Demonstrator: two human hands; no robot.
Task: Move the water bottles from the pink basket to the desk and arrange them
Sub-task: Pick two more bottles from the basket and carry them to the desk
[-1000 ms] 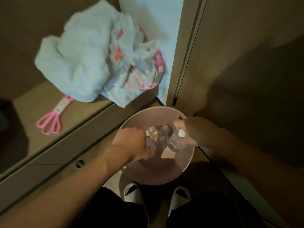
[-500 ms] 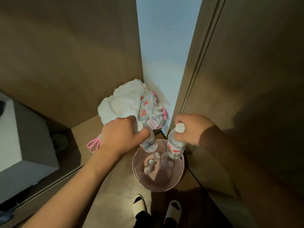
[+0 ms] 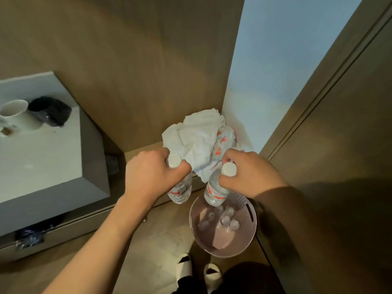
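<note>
My left hand (image 3: 151, 177) grips a clear water bottle (image 3: 180, 190) with a white cap by its neck, held upright in the air above the floor. My right hand (image 3: 248, 174) grips a second water bottle (image 3: 214, 192) the same way, hanging over the pink basket's far rim. The pink basket (image 3: 247, 236) stands on the floor below, by my feet, with several more bottles (image 3: 224, 218) upright inside it. The grey desk top (image 3: 42, 149) is at the left.
A white cup (image 3: 18, 114) and a black bag (image 3: 51, 111) sit at the desk's far left. A crumpled white plastic bag (image 3: 201, 141) lies on a low wooden ledge behind my hands. Wooden panels rise on the right. My white slippers (image 3: 184, 267) stand on the floor.
Both hands have lifted a bottle each out of the pink basket and raised them higher. My view has risen and turned left, so the desk top now shows.
</note>
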